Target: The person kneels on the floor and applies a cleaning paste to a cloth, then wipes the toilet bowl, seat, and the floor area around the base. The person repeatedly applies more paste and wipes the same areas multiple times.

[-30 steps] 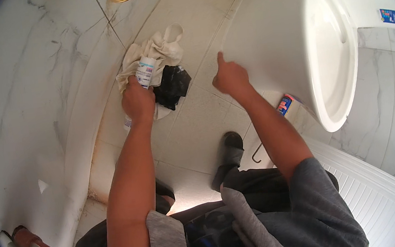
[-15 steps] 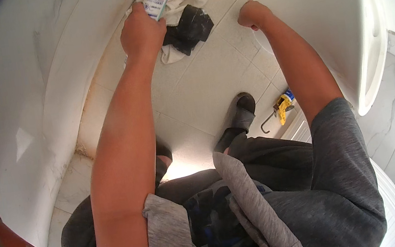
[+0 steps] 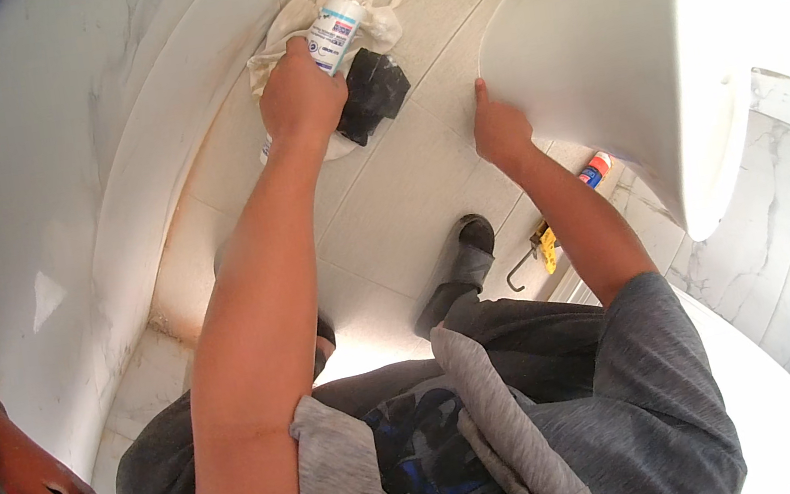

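My left hand (image 3: 299, 99) is closed round a white printed container (image 3: 332, 33) with a light-blue band. Its lower part is hidden by the hand, so I cannot tell its exact kind. Beneath and beside it are a crumpled off-white cloth (image 3: 385, 18) and a black folded piece (image 3: 374, 96), both on the floor. My right hand (image 3: 503, 129) holds nothing that shows; its index finger is stretched out, the others curled. That fingertip meets the lower edge of a white curved bathroom fixture (image 3: 588, 38).
A yellow caulking gun (image 3: 547, 248) with a red-and-blue tube (image 3: 594, 168) lies partly under my right forearm. On the left runs a white bathtub-like wall (image 3: 108, 217). A reddish-brown leather-like item (image 3: 38, 474) is at lower left. My slippered foot (image 3: 467, 259) stands on the tiles.
My right hand has come nearer to me, and its index finger has stretched out from a fist. The left hand, still with the container, sits slightly lower in view. The view has shifted.
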A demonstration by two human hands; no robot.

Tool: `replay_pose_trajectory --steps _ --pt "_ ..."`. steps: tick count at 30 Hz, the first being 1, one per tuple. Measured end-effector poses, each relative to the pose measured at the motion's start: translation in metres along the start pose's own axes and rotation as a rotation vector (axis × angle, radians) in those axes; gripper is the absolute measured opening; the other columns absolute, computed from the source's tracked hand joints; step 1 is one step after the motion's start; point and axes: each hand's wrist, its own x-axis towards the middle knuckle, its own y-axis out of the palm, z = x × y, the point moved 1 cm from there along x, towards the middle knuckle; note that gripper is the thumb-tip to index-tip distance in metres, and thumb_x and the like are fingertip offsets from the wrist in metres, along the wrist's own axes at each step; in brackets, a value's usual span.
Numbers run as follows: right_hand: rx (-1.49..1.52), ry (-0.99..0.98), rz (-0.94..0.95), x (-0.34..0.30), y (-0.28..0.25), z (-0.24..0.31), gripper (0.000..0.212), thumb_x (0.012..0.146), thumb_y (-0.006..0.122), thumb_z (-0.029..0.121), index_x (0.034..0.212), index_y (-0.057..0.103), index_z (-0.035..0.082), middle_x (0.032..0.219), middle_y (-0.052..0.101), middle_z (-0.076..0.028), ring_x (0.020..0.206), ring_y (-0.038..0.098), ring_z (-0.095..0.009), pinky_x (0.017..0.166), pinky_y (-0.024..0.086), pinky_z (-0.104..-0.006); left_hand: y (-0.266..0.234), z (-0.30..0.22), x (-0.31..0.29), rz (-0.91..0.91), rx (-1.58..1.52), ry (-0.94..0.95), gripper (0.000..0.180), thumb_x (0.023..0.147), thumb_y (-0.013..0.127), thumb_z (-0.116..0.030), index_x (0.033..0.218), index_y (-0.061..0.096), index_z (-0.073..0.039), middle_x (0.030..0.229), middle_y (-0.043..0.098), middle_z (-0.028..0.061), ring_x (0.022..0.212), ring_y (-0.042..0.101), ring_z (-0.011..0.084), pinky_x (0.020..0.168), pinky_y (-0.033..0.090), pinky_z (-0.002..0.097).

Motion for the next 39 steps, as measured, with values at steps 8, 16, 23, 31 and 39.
replay_pose_trajectory --steps 8,16,23,31,39 --pt "-0.055 -0.032 0.038 -0.026 0.029 -0.031 0.061 0.099 0.046 0.014 0.158 0.031 0.008 0.097 0.073 -0.022 0.09 0.073 -0.035 0.075 0.058 -0.0489 -0.004 -0.005 -0.002 0.002 -0.006 -0.006 0.04 0.081 0.079 -0.022 0.112 0.059 -0.006 0.105 0.073 0.0188 0.098 0.072 0.0365 0.081 0.058 0.0476" --pt "-0.458 -0.224 0.526 -0.116 0.025 -0.062 0.019 0.08 0.068 0.021 0.088 0.081 0.01 0.102 0.076 -0.016 0.098 0.074 -0.033 0.082 0.06 -0.0432 -0.001 -0.007 -0.005 0.024 0.007 0.001 0.042 0.082 0.079 -0.023 0.114 0.058 -0.006 0.104 0.073 0.0184 0.099 0.072 0.0363 0.082 0.058 0.047" --pt "0.449 -0.521 0.478 -0.084 0.0 -0.055 0.054 0.077 0.068 0.016 0.13 0.068 0.007 0.086 0.071 -0.012 0.076 0.07 -0.023 0.068 0.056 -0.0351 0.001 -0.009 -0.002 0.023 -0.032 -0.037 0.044 0.081 0.08 -0.025 0.115 0.059 -0.005 0.106 0.073 0.0192 0.1 0.071 0.0375 0.083 0.058 0.0473" --pt "1.752 -0.439 0.761 -0.054 0.005 0.036 0.043 0.086 0.06 0.004 0.13 0.063 0.004 0.074 0.056 -0.001 0.061 0.055 -0.013 0.058 0.047 -0.0289 -0.002 0.02 -0.001 -0.021 -0.005 -0.123 0.05 0.077 0.082 -0.03 0.112 0.06 -0.003 0.106 0.071 0.0206 0.099 0.07 0.0388 0.083 0.057 0.0498" --pt "1.973 -0.376 0.453 -0.04 -0.014 0.102 0.07 0.08 0.056 -0.007 0.147 0.047 0.01 0.071 0.056 -0.004 0.057 0.054 -0.015 0.052 0.045 -0.0317 0.004 0.028 -0.004 -0.046 -0.006 -0.155 0.052 0.074 0.086 -0.025 0.111 0.058 -0.003 0.108 0.068 0.0197 0.102 0.068 0.0406 0.083 0.055 0.0504"
